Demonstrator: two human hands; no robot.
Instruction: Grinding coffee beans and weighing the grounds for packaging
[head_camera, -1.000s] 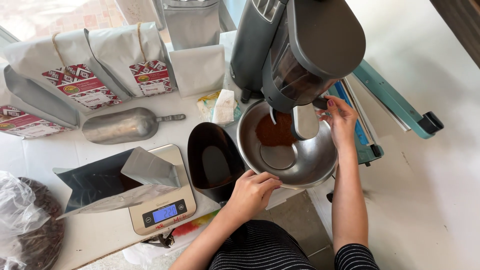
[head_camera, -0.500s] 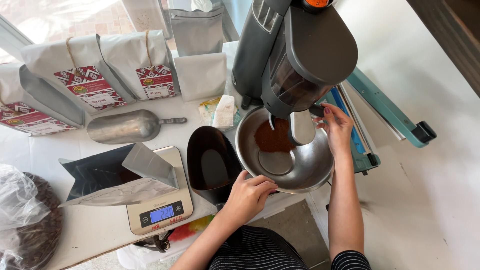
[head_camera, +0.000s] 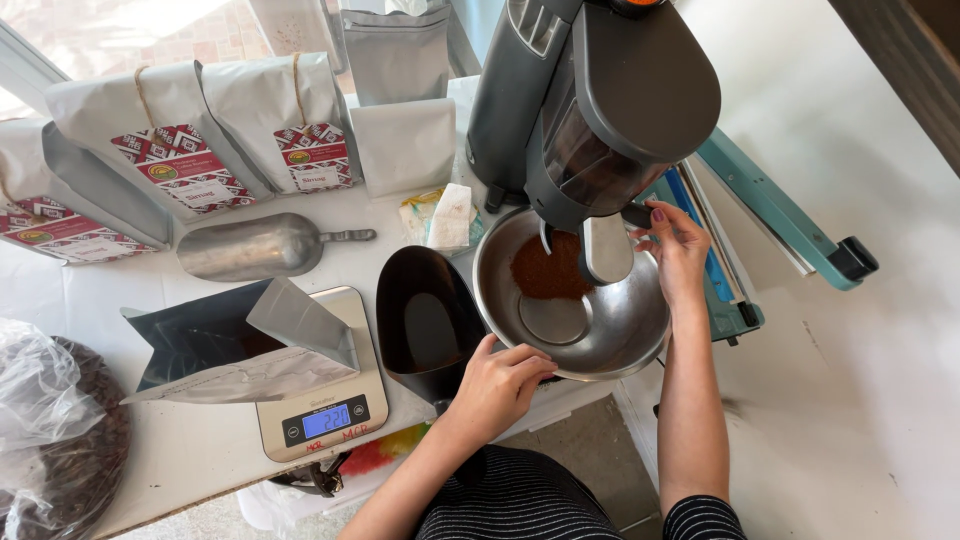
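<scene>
Two hands work at a steel bowl (head_camera: 610, 320) that sits under the spout of a dark grey grinder (head_camera: 600, 110), right of the table's middle. A heap of brown grounds (head_camera: 545, 268) lies in the bowl's far side. The left hand (head_camera: 500, 385) is curled over the bowl's near rim, gripping it. The right hand (head_camera: 678, 248) pinches a small dark lever at the grinder's right side, fingers closed on it.

Just left of the bowl lies a black scoop (head_camera: 425, 325), then a digital scale (head_camera: 325, 400) carrying an open foil bag (head_camera: 235, 345). Farther off rest a metal scoop (head_camera: 250, 245) and white tagged bags (head_camera: 200, 140). The white table (head_camera: 200, 450) stands by a bright window; a teal bag sealer (head_camera: 780, 215) lies right, over pale floor (head_camera: 860, 380).
</scene>
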